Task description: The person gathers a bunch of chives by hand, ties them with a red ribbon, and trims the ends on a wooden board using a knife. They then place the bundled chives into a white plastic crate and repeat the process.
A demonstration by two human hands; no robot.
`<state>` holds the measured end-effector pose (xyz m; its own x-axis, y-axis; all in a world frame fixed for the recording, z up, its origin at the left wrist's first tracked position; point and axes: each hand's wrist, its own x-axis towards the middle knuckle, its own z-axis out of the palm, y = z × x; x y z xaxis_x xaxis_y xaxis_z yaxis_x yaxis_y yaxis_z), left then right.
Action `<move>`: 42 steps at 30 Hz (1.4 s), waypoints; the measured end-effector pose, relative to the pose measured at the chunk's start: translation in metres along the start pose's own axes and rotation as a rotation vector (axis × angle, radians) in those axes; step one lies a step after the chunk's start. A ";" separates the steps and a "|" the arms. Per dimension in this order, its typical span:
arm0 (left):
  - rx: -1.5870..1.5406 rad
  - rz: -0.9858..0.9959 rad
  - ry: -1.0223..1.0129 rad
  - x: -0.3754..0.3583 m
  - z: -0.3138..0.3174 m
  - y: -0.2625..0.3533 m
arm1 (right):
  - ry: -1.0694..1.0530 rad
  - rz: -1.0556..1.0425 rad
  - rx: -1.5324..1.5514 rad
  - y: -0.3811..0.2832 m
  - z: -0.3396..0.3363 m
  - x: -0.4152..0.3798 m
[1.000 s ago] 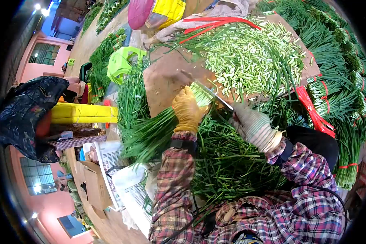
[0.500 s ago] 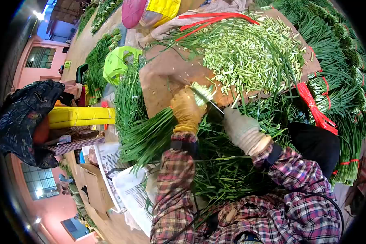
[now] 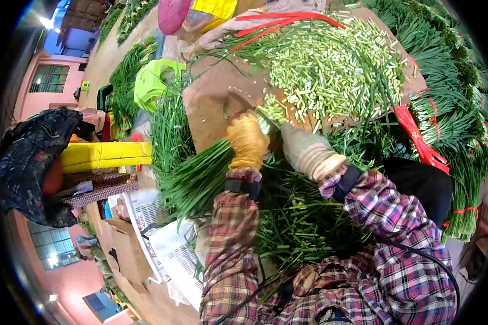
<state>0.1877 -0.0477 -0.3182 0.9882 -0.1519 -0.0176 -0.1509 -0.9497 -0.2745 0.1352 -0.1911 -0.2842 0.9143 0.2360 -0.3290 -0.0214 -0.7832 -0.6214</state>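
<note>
My left hand, in a yellow-orange glove, is closed around a bunch of garlic chives. The long green leaves trail down to the left, and the pale stalk ends point up and right. In a greyish-white glove, my right hand grips a knife, its handle hidden by the fingers. The blade lies across the stalk ends, right beside my left hand. Short cut stalk pieces are heaped on the brown board, with a few by the blade.
Red ties hang at the board's right edge; more red strips lie across its top. Tied chive bundles line the right side. Loose leaves pile before my body. A green stool and newspaper are at left.
My right hand has moved left and slightly up with the knife, closer to my left hand. My left hand keeps hold of the bunch. The view has shifted slightly.
</note>
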 end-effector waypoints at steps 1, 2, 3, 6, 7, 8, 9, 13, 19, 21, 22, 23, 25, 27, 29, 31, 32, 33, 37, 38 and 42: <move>-0.021 0.008 -0.016 -0.001 -0.006 0.000 | -0.062 0.051 -0.037 -0.002 -0.003 -0.003; -0.025 0.001 -0.021 0.001 -0.008 0.000 | -0.119 0.057 -0.054 -0.001 -0.003 -0.006; -0.056 0.024 0.008 0.000 -0.006 0.000 | -0.151 0.107 -0.031 0.002 -0.001 -0.005; -0.143 0.066 0.065 0.007 0.007 -0.007 | -0.093 0.075 0.035 -0.002 0.005 0.013; -0.124 0.084 0.075 0.002 0.011 -0.008 | -0.058 0.018 0.057 0.001 0.012 0.023; -0.110 0.094 0.111 0.002 0.009 -0.008 | -0.005 -0.052 0.062 0.004 0.014 0.036; -0.099 0.066 -0.022 0.005 0.001 -0.008 | -0.036 -0.001 0.072 0.001 0.003 0.041; -0.216 0.150 0.123 -0.006 0.006 -0.015 | 0.037 0.212 0.347 0.026 -0.021 0.029; -0.290 0.196 0.025 0.006 0.001 -0.017 | 0.017 -0.001 0.147 0.043 -0.024 -0.009; -0.337 0.246 -0.029 0.009 0.015 -0.033 | 0.079 -0.116 0.128 0.045 -0.011 -0.003; -0.331 0.236 -0.032 0.006 0.009 -0.037 | 0.072 -0.125 0.132 0.043 -0.013 -0.002; -0.146 0.303 0.159 0.002 0.004 -0.039 | 0.061 -0.139 0.096 0.042 -0.018 -0.001; 0.040 0.321 0.264 -0.005 -0.002 -0.048 | 0.059 -0.153 0.072 0.042 -0.018 0.000; -0.197 0.246 0.136 -0.014 0.007 -0.050 | 0.054 -0.146 0.073 0.044 -0.021 -0.001; -0.468 0.252 0.174 -0.022 0.007 -0.041 | -0.004 -0.096 0.046 0.040 -0.032 0.000; -0.439 0.139 -0.005 -0.012 -0.004 -0.040 | 0.036 -0.131 0.046 0.038 -0.033 0.002; -0.403 0.027 -0.167 -0.004 -0.010 -0.042 | 0.091 -0.176 0.045 0.034 -0.032 0.004; -0.422 0.053 -0.225 0.008 -0.004 -0.053 | 0.045 -0.183 0.036 0.030 -0.034 0.009; -0.681 0.077 -0.530 0.040 -0.001 -0.071 | -0.011 -0.182 -0.010 0.034 -0.023 0.030; -0.686 0.076 -0.535 0.044 -0.002 -0.073 | -0.017 -0.179 -0.013 0.034 -0.023 0.034; -0.736 0.111 -0.652 0.052 0.000 -0.078 | -0.089 -0.109 0.044 0.024 -0.027 0.041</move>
<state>0.2505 0.0190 -0.2978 0.7544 -0.2799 -0.5938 -0.0032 -0.9061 0.4230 0.1833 -0.2155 -0.2932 0.8727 0.3702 -0.3184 0.0567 -0.7244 -0.6870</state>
